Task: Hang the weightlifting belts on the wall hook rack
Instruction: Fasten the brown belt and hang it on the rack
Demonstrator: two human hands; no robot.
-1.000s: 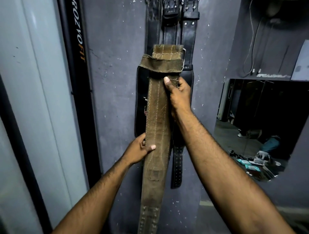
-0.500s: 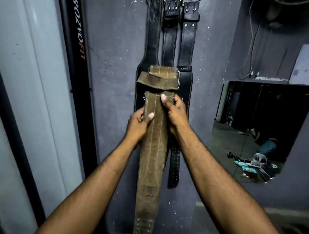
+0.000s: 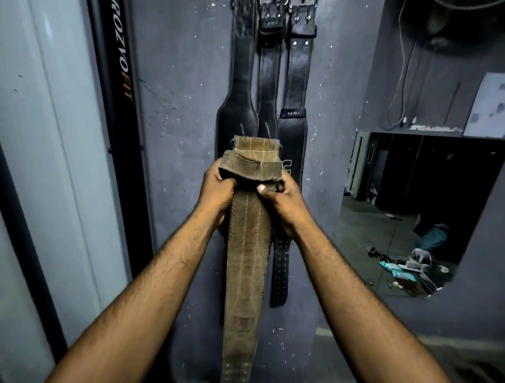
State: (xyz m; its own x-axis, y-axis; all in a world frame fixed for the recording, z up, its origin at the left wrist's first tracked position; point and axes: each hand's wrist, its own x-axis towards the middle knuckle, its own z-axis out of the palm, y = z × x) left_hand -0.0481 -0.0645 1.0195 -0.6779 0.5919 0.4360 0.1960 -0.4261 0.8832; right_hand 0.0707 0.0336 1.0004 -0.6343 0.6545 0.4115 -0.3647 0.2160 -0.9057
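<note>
A worn brown suede weightlifting belt [image 3: 247, 254] hangs down in front of me, its folded buckle end at chest height. My left hand [image 3: 217, 192] grips the left side of that end just under the loose flap. My right hand [image 3: 284, 203] grips the right side, thumb pressed on the front. Behind the brown belt, three black leather belts [image 3: 293, 82] hang by their buckles from the hook rack [image 3: 276, 2] at the top edge of the grey wall; the hooks themselves are mostly cut off by the frame.
A black upright post with orange lettering [image 3: 121, 109] stands left of the belts, beside a white panel [image 3: 41, 164]. To the right, a wall mirror [image 3: 410, 207] reflects a floor with scattered items. Cables [image 3: 401, 82] hang above it.
The brown belt's top end has dropped lower against the black belts. My left hand slid up from mid-belt to the buckle end, and both hands now hold it side by side.
</note>
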